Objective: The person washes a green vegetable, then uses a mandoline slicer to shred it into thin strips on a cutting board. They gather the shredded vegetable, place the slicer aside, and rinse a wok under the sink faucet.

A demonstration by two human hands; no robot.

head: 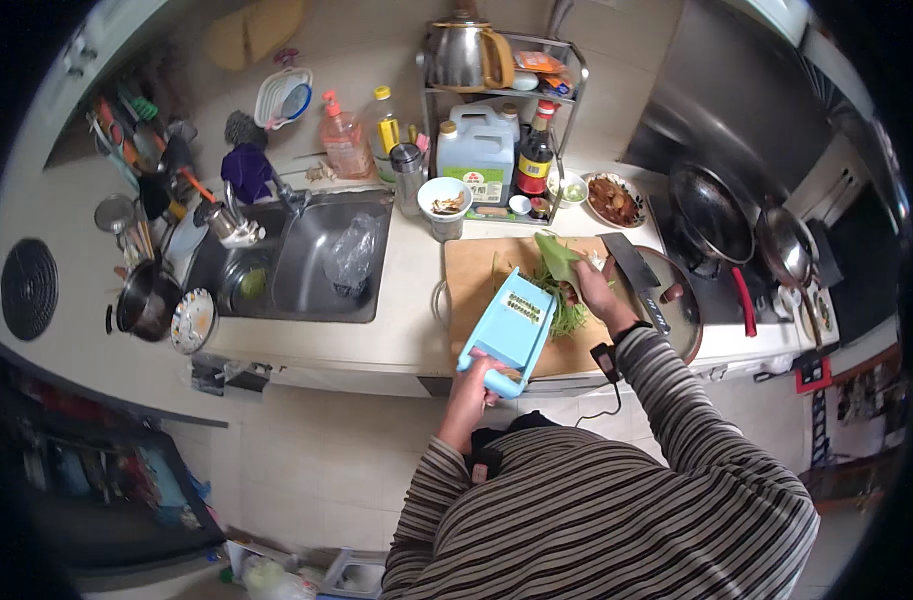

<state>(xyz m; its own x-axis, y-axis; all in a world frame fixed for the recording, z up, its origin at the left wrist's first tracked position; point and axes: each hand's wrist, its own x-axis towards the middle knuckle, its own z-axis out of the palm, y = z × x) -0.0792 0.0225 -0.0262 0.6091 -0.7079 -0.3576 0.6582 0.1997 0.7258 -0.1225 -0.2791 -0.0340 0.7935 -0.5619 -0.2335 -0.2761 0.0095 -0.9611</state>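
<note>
My left hand (473, 394) grips the lower handle of a light blue plastic grater (518, 322), which stands tilted over the wooden cutting board (467, 262). Green bits cling around the grater's toothed patch. In my right hand (597, 289) is a piece of green vegetable (557, 255), held beside the upper right edge of the grater. Thin green shreds (569, 319) lie in a pile on the board, partly behind the grater. A cleaver (629, 259) rests across the board's right side, just right of my right hand.
A glass pan lid (681, 330) lies under the cleaver's handle. A wok (711, 214) sits on the stove at right. Behind the board are a bowl of brown food (616, 200), a wire rack (569, 142) with bottles and a cup (445, 196). The double sink (287, 300) is at left.
</note>
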